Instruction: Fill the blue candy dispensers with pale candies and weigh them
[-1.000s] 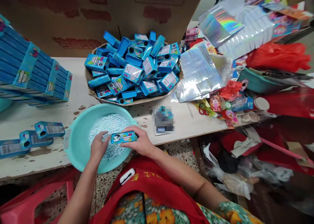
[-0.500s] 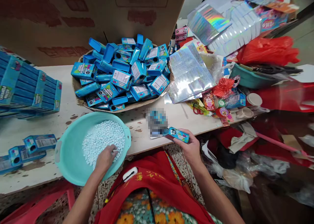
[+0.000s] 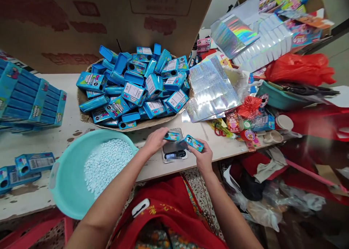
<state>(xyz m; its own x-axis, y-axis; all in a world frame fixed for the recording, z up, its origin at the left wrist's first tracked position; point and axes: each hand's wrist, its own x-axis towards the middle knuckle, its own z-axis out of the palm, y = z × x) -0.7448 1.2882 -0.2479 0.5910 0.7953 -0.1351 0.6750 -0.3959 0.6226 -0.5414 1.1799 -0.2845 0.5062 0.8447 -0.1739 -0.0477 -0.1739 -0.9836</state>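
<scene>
My left hand (image 3: 155, 143) reaches over the small scale (image 3: 175, 156), fingers closed at the near end of a blue candy box (image 3: 172, 136) above its plate. In my right hand (image 3: 205, 158), a second blue candy box (image 3: 194, 143) is gripped between thumb and fingers, just right of the scale. The ends of the two boxes almost meet. Below my left forearm, a turquoise basin (image 3: 65, 183) contains many small pale-blue candies (image 3: 107, 163). Whether any candies are in my left fingers cannot be seen.
Behind the scale, a cut-down carton (image 3: 141, 125) is heaped with blue boxes. Stacked blue display packs (image 3: 29, 96) and loose blue boxes (image 3: 35, 161) are at left. Holographic sheets (image 3: 212, 85) and clutter crowd the right. A large cardboard box (image 3: 109, 20) stands behind.
My left hand has come out of the candies in the basin and moved right to the box at the scale. My right hand still holds its box, shifted slightly left.
</scene>
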